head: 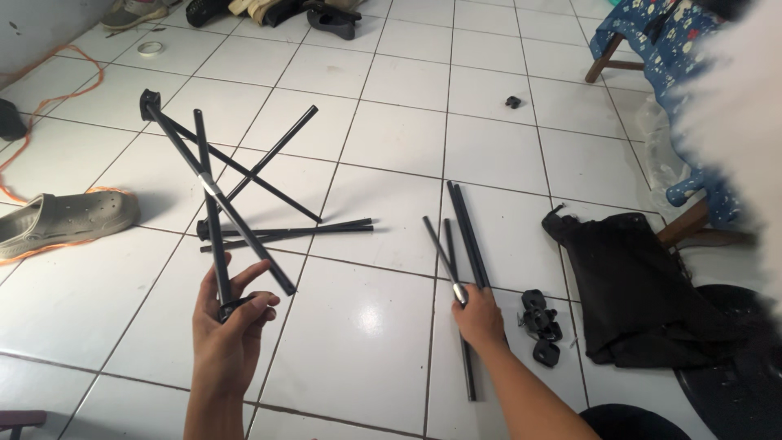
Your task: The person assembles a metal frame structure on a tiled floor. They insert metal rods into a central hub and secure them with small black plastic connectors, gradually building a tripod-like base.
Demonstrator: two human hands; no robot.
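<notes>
Black folding poles (213,204) fan upward and away from the left hand (230,326), which clasps their lower joint; the longest axis tilts up-left. Right hand (479,316) closes, it seems, on a loose pole (446,262) lying on the white tile floor (391,138), pointing away. Open tiles stretch beyond both grips.

White blur (737,106) hides right edge; chair (652,37) cut off.

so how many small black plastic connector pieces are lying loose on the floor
3 that I can see: two black connectors clustered right of the right hand, and one black connector alone farther off. More may be hidden under the black fabric.
</notes>
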